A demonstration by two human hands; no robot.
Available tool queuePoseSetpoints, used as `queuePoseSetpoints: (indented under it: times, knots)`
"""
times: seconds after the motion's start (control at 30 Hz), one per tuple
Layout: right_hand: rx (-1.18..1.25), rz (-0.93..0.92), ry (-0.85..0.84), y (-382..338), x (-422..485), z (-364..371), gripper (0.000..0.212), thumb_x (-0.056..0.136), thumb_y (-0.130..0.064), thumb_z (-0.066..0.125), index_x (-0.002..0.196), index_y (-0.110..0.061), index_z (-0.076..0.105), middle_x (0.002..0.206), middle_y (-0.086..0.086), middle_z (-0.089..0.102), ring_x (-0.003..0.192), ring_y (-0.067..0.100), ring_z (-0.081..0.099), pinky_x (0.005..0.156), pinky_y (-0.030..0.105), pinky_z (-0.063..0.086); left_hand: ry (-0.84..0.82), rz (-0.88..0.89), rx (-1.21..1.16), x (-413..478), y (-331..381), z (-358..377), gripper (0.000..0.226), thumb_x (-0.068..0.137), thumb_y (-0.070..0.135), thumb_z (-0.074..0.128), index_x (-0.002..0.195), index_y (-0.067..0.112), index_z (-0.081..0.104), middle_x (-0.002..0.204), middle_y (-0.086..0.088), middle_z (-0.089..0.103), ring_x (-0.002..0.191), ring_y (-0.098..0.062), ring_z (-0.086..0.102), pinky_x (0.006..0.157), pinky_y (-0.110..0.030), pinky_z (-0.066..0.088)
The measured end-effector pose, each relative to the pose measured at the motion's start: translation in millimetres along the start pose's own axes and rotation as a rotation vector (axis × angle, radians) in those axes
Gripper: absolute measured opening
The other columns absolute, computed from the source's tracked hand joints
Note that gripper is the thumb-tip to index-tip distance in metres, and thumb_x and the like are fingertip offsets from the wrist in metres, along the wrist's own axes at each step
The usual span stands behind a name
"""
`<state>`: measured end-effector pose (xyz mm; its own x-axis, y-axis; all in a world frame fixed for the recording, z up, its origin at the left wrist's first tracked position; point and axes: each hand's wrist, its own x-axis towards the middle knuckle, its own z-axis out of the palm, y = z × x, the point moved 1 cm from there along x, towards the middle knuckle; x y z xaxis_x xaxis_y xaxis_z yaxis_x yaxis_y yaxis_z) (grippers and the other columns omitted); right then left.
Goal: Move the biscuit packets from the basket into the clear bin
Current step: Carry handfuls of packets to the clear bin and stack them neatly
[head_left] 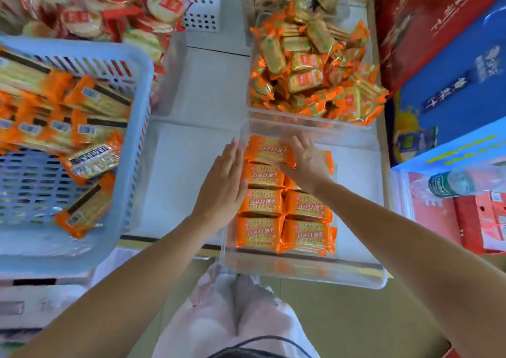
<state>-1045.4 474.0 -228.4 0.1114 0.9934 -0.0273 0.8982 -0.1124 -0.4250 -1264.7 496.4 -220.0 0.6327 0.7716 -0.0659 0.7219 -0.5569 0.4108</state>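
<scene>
The right hand (305,159) grips one orange biscuit packet (267,151), fingers curled over its top, at the far end of the clear bin (301,272). The left hand (221,190) lies flat, fingers straight, along the bin's left wall. Inside the bin, flat packets (260,231) sit in two rows, with red Chinese lettering upside down to the camera. Left of the bin, the blue basket (137,127) holds more packets (90,163), barcodes up.
</scene>
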Motion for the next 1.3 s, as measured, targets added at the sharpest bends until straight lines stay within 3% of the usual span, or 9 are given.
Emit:
queuePoseSetpoints:
  times: [0.17, 0.37, 0.53, 0.6, 0.73, 0.9, 1.03, 1.13, 1.3]
  knots:
    - [-0.123, -0.031, 0.158, -1, -1, 10, 0.047, 0.081, -0.027, 0.073, 0.124, -0.016, 0.059, 0.116, 0.012, 0.053, 0.108, 0.033, 0.048, 0.089, 0.044, 0.043, -0.003, -0.023, -0.001, 2, 0, 6, 0.065, 0.098, 0.045, 0.004, 0.154, 0.013, -0.002, 0.161, -0.005, -0.009, 0.149, -0.018, -0.001, 0.121, -0.038, 0.016]
    - [-0.129, -0.022, 0.140, -2, 0, 9, 0.049, 0.083, -0.024, 0.071, 0.130, -0.017, 0.056, 0.118, 0.009, 0.054, 0.108, 0.031, 0.051, 0.088, 0.045, 0.045, -0.027, -0.039, 0.019, 3, 1, 5, 0.067, 0.096, 0.048, 0.002, 0.153, 0.013, -0.001, 0.161, -0.006, -0.006, 0.149, -0.021, 0.003, 0.120, -0.040, 0.017]
    - [-0.080, -0.040, 0.159, -10, -7, -3, 0.049, 0.083, -0.027, 0.069, 0.129, -0.018, 0.054, 0.122, 0.007, 0.054, 0.113, 0.029, 0.050, 0.090, 0.043, 0.044, -0.027, -0.043, 0.033, 1, 5, -4, 0.063, 0.102, 0.035, 0.028, 0.153, 0.012, 0.001, 0.162, -0.007, -0.003, 0.149, -0.023, 0.004, 0.121, -0.040, 0.016]
    - [0.002, -0.068, 0.199, -18, -12, -12, 0.039, 0.086, -0.024, 0.066, 0.123, -0.016, 0.058, 0.118, 0.006, 0.056, 0.107, 0.026, 0.054, 0.087, 0.042, 0.048, 0.012, -0.026, 0.033, -4, 12, -14, 0.061, 0.100, 0.028, 0.040, 0.153, 0.011, 0.014, 0.161, -0.009, 0.011, 0.148, -0.025, 0.014, 0.118, -0.040, 0.021]
    - [0.260, -0.082, 0.243, -52, -21, -40, 0.018, 0.093, -0.019, 0.054, 0.107, -0.016, 0.064, 0.089, -0.004, 0.063, 0.064, 0.004, 0.054, 0.060, 0.039, 0.052, 0.198, 0.009, -0.028, -28, 34, -44, 0.032, 0.096, 0.022, 0.046, 0.126, 0.016, 0.057, 0.129, -0.004, 0.056, 0.111, -0.020, 0.059, 0.087, -0.032, 0.047]
    - [0.425, -0.133, 0.278, -118, -19, -69, 0.015, 0.095, -0.018, 0.053, 0.099, -0.015, 0.067, 0.062, -0.001, 0.064, 0.051, 0.012, 0.060, 0.056, 0.031, 0.050, 0.494, 0.159, -0.077, -67, 41, -97, 0.027, 0.087, 0.019, 0.042, 0.095, 0.016, 0.067, 0.091, -0.002, 0.062, 0.077, -0.021, 0.062, 0.060, -0.032, 0.049]
    - [0.567, -0.265, 0.235, -195, -13, -79, 0.013, 0.096, -0.013, 0.052, 0.096, -0.012, 0.065, 0.065, 0.006, 0.064, 0.047, 0.015, 0.058, 0.050, 0.022, 0.048, 0.683, 0.124, -0.006, -96, 7, -149, 0.023, 0.086, 0.015, 0.044, 0.091, 0.014, 0.067, 0.087, -0.003, 0.061, 0.072, -0.021, 0.059, 0.056, -0.031, 0.044]
    - [0.600, -0.364, 0.179, -252, -3, -73, 0.013, 0.097, -0.013, 0.051, 0.096, -0.011, 0.064, 0.064, 0.003, 0.064, 0.047, 0.017, 0.058, 0.053, 0.029, 0.051, 0.764, -0.015, 0.075, -120, -41, -183, 0.024, 0.090, 0.017, 0.042, 0.094, 0.014, 0.066, 0.089, -0.003, 0.060, 0.074, -0.022, 0.056, 0.056, -0.032, 0.039]
    - [0.529, -0.493, 0.056, -341, 20, -37, 0.012, 0.094, -0.015, 0.052, 0.096, -0.016, 0.064, 0.064, 0.003, 0.063, 0.051, 0.020, 0.059, 0.055, 0.036, 0.050, 0.708, -0.233, 0.153, -165, -145, -221, 0.028, 0.092, 0.018, 0.041, 0.102, 0.011, 0.067, 0.101, -0.010, 0.060, 0.088, -0.029, 0.057, 0.073, -0.041, 0.046]
